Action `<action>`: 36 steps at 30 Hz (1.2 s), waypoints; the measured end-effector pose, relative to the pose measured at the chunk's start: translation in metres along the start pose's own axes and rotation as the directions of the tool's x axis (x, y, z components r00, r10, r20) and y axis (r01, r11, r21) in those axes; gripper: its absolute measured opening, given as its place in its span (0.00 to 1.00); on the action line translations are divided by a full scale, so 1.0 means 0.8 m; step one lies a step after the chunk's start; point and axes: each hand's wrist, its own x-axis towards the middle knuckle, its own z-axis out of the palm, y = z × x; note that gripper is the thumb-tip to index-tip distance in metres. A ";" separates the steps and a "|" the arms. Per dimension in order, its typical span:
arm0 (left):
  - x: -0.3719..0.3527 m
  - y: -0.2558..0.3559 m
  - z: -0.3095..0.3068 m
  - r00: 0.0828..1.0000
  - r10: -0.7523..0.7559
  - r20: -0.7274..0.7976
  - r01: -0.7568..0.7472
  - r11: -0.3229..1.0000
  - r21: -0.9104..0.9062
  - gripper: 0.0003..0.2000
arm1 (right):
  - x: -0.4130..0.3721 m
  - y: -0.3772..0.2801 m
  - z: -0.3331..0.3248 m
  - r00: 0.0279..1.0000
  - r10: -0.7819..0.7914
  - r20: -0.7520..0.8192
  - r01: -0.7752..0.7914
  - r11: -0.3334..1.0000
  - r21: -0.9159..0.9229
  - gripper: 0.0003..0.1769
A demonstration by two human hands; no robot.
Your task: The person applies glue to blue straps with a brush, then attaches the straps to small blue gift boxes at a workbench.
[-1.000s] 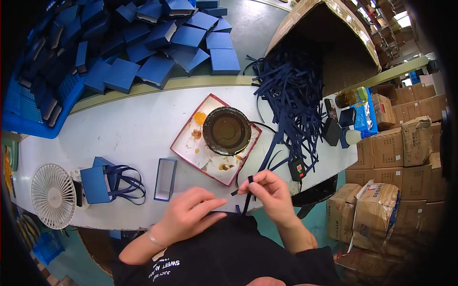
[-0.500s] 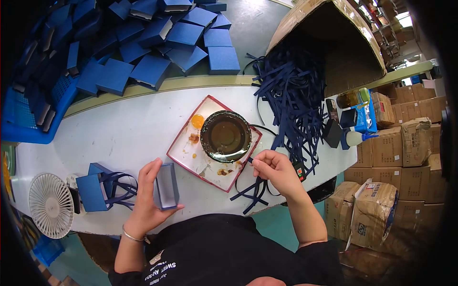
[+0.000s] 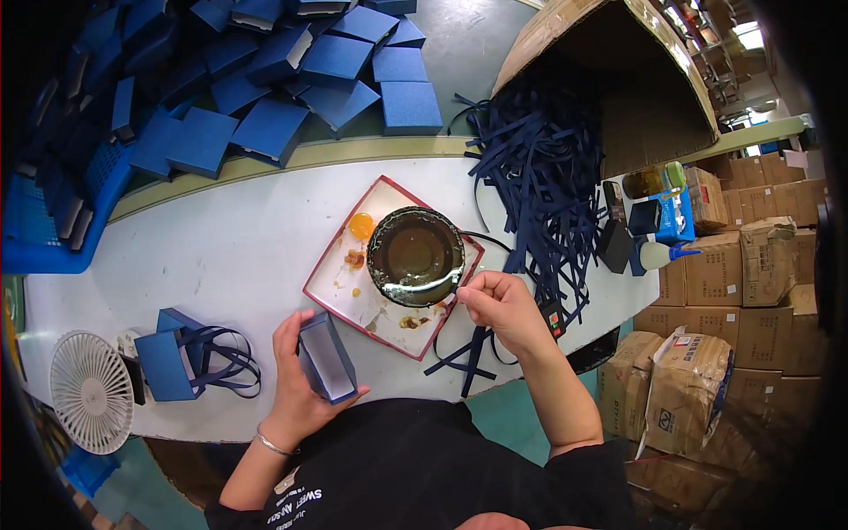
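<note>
My left hand (image 3: 298,389) is wrapped round a small blue box (image 3: 329,358), its open side facing up and its pale inside showing. At the rim of a round pot (image 3: 415,256) of brownish liquid, my right hand (image 3: 499,305) pinches the end of a dark blue ribbon (image 3: 454,298). Only a short tip of that ribbon shows past the fingers. The pot rests on a red-edged white tray (image 3: 334,305) spotted with amber drips. Loose ribbon strips (image 3: 471,362) lie on the table below my right hand.
A large ribbon heap (image 3: 552,185) spills from a cardboard box (image 3: 658,115). Many blue boxes (image 3: 411,108) are piled at the back left, beside a blue basket (image 3: 97,238). A ribboned blue box (image 3: 168,364) and a white fan (image 3: 91,393) stand left. A bottle (image 3: 655,256) stands right.
My left hand has moved slightly right and down, tilting the blue box. My right hand has shifted a little left, bringing the ribbon tip against the pot's rim area.
</note>
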 end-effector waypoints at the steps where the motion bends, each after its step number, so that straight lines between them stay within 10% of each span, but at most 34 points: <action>1: -0.002 -0.002 0.003 1.000 -0.015 0.003 0.016 1.000 -0.023 0.64 | 0.001 0.000 -0.001 1.000 -0.004 0.009 0.004 1.000 0.014 0.09; 23: 0.012 0.021 -0.003 0.996 0.074 -0.049 -0.075 0.997 -0.021 0.62 | 0.006 0.028 -0.008 1.000 -0.004 0.003 0.004 0.998 0.060 0.10; 36: 0.044 0.070 0.002 0.934 0.337 -0.116 -0.302 0.921 0.245 0.41 | -0.107 -0.021 0.094 0.932 -0.337 0.132 0.360 0.833 -0.420 0.07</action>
